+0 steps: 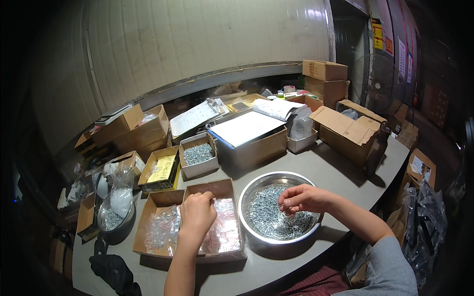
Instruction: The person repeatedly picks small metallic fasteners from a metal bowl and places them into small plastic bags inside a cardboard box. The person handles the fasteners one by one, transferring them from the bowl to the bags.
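My right hand [305, 198] hangs over a steel bowl [243, 217] full of small silvery screws [269, 207]. Its thumb and fingertips are drawn together; whatever they pinch blends into the screws beneath. My left hand [198, 213] is closed above a shallow cardboard box, near the divider between its two compartments. What the left fingers grip is hidden behind the hand. Small clear plastic bags [163, 228] fill the left compartment of the cardboard box [143, 234]. Flat clear bags with red lines [224, 229] lie in the right one.
Behind stand a white box of screws [199, 165], a yellow-and-black box [159, 170] and a large carton [254, 155] bearing papers. Another metal bowl [116, 222] and a black cloth item [112, 270] are at the left. An open carton [345, 130] and a dark bottle [377, 148] stand right.
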